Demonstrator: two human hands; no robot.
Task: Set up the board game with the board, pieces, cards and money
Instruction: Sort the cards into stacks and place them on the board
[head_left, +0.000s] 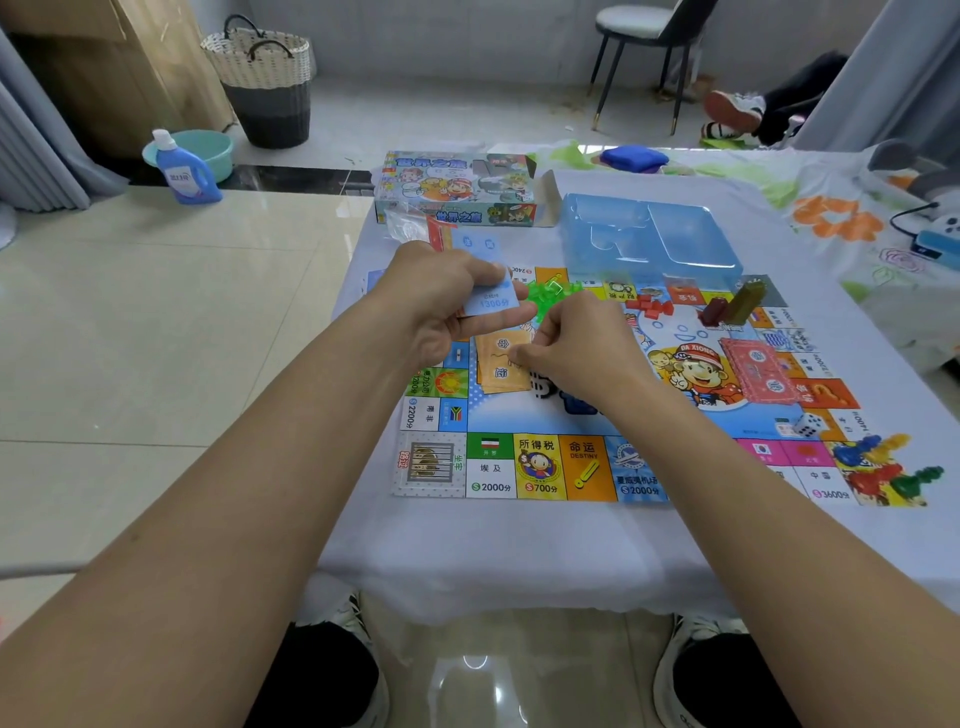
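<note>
Your left hand (447, 306) pinches a blue card (491, 301); right hand (576, 343), fingers curled, pinches orange cards (501, 364) on board (540, 467) centre-left.

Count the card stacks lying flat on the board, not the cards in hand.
2. An orange stack lies left of the board's centre, partly under the right hand. A red stack lies on the right side. The hands could hide another.

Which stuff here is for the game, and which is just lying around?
For the game: board, blue cards in the left hand, orange cards under the right hand, red cards, dice, pawns, game box.

Lying around: detergent bottle, basket, chair.
</note>
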